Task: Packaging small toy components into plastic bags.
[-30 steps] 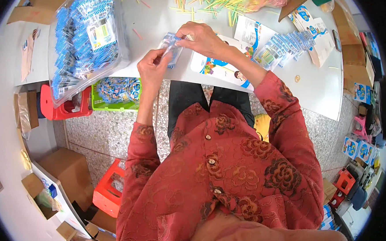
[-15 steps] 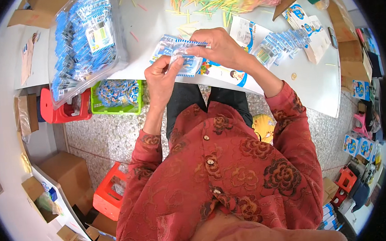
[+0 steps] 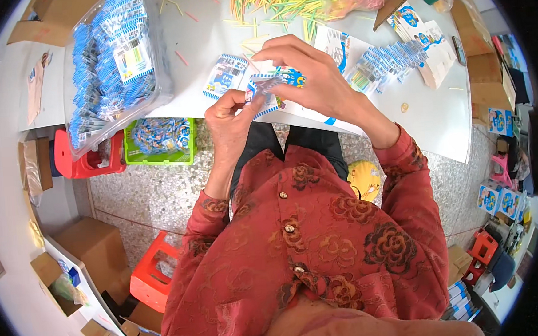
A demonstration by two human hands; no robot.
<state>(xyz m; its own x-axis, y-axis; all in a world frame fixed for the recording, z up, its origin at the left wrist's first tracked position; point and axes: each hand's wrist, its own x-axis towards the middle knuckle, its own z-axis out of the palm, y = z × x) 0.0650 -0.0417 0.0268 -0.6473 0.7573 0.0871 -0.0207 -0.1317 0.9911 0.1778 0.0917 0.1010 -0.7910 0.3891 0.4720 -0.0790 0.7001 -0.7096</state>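
Both of my hands meet over the near edge of a white table (image 3: 426,121). My left hand (image 3: 232,118) pinches the lower end of a small blue-and-white packet (image 3: 264,91). My right hand (image 3: 312,73) grips the same packet from above, fingers curled over its top. Another blue-and-white packet (image 3: 225,75) lies flat on the table just left of my hands. Printed cards (image 3: 335,44) lie under and beyond my right hand.
A clear bag full of blue packets (image 3: 111,60) sits at the table's left. Coloured sticks (image 3: 283,1) are heaped at the far edge. A fanned row of packets (image 3: 392,59) lies right. Below the table stand a green basket (image 3: 159,141), red stools (image 3: 87,164), cardboard boxes (image 3: 98,246).
My hands have come closer to me and lower over the table's near edge. The packet stays held between both hands, now turned more upright.
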